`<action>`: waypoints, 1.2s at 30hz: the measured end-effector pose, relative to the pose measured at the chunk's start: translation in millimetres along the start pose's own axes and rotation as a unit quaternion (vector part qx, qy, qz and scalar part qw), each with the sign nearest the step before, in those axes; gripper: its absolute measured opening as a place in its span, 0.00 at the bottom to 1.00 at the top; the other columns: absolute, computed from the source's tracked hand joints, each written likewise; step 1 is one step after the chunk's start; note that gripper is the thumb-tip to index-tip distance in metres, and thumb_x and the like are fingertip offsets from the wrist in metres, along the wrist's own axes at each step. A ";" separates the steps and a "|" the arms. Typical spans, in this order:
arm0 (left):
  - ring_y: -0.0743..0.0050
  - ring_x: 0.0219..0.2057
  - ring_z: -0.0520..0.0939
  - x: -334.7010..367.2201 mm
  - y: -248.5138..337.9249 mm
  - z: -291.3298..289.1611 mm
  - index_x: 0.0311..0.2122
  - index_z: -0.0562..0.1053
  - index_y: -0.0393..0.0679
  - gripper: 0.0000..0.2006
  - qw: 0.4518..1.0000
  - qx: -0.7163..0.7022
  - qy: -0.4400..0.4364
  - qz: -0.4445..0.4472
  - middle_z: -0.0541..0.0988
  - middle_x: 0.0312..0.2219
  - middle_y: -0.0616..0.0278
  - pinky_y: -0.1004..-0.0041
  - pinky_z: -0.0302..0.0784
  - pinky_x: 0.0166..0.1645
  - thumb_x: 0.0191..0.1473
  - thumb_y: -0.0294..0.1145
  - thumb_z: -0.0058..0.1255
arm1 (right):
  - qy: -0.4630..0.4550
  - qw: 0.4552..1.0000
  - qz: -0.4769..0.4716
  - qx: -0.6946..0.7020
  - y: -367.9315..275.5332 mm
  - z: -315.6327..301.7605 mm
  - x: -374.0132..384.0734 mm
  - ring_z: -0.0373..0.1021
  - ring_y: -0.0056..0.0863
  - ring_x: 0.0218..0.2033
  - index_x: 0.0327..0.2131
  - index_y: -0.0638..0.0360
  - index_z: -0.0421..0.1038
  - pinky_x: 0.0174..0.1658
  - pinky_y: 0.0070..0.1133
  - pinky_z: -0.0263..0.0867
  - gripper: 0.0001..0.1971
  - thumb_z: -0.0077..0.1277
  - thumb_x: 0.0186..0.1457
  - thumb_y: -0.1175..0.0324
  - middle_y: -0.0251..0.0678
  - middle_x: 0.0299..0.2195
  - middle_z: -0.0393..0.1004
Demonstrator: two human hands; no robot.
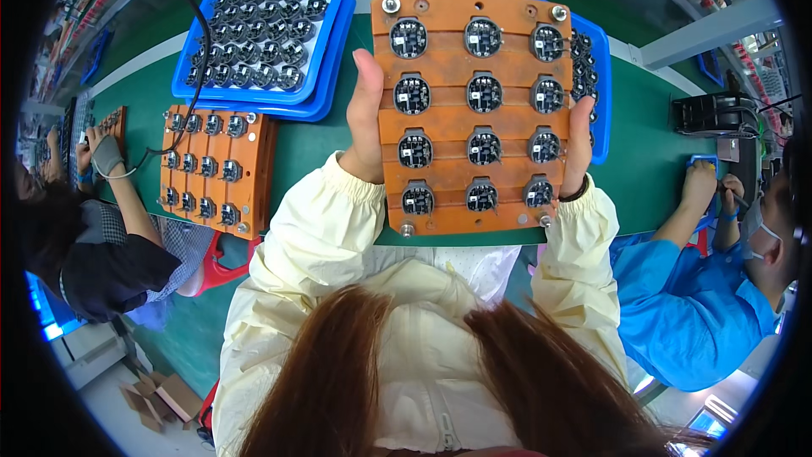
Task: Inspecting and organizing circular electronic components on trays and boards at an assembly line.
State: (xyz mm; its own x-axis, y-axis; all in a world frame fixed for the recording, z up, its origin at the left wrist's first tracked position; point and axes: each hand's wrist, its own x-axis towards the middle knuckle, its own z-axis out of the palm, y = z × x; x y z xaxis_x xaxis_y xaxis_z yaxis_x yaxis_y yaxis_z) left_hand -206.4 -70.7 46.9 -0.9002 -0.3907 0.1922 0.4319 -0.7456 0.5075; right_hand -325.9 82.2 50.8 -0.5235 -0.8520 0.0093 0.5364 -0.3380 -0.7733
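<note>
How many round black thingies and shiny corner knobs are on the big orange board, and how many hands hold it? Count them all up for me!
Round black parts on the held orange board: 12
Shiny corner knobs: 4
Left hand and right hand holding it: 2
Total: 18

Fixture board (449, 125) between left fingers (368, 76) and right fingers (580, 125); tray stack (331, 34) behind-left on desk (647, 152), modules (302, 30) in it; other board (218, 189) left, before stack; another tray (602, 93) behind-right on desk
</note>
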 end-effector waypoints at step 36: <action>0.57 0.49 0.68 1.7 -2.9 -14.3 0.56 0.52 0.39 0.37 0.996 -0.091 -0.022 0.001 0.63 0.51 0.51 0.59 0.69 0.50 0.52 0.63 0.28 | -0.096 0.988 0.023 0.121 -1.1 -5.1 5.9 0.64 0.32 0.47 0.54 0.60 0.50 0.47 0.29 0.65 0.30 0.25 0.59 0.46 0.42 0.49 0.61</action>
State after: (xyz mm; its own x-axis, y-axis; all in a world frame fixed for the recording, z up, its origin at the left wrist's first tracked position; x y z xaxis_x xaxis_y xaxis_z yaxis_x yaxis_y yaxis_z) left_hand -208.5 -76.9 33.8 -0.8994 -0.3704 0.2321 0.4324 -0.8319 0.3477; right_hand -332.9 79.6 48.4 -0.3711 -0.9213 0.1159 0.7114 -0.3623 -0.6022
